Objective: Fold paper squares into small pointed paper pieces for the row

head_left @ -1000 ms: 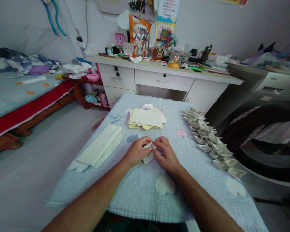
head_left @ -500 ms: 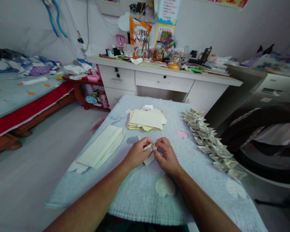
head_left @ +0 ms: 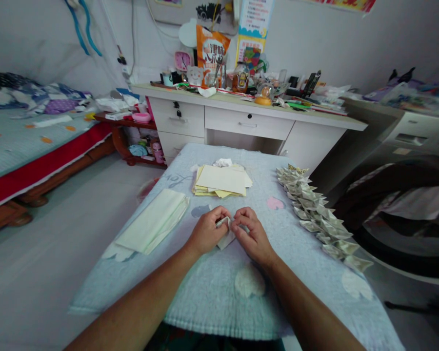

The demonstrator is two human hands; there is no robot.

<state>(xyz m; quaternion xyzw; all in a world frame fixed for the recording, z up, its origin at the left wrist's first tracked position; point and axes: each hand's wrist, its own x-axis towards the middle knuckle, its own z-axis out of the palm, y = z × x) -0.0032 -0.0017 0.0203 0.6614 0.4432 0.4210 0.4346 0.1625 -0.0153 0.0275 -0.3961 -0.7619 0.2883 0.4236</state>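
Observation:
Between my two hands is a small piece of folded paper (head_left: pixel 226 239), pale and creased, partly hidden by the fingers. My left hand (head_left: pixel 211 229) is closed on its left side, thumb on top. Fingers of my right hand (head_left: pixel 251 233) pinch its upper right edge. Beyond the hands lies a stack of cream and yellow paper sheets (head_left: pixel 221 179). To the left rests a pile of pale green folded sheets (head_left: pixel 153 219). A long row of folded paper pieces with pointed tips (head_left: pixel 318 214) runs along the right side.
A light blue patterned cloth (head_left: pixel 208 297) covers the table. Crumpled white tissue (head_left: pixel 223 163) sits behind the stack. Past the table stands a white desk (head_left: pixel 249 122) crowded with small items. A bed (head_left: pixel 40 146) is on the left, a front-loading washing machine (head_left: pixel 406 161) on the right.
My right fingers have shifted slightly left and closer over the folded paper's top edge. My left hand stays nearly in place, still holding the paper.

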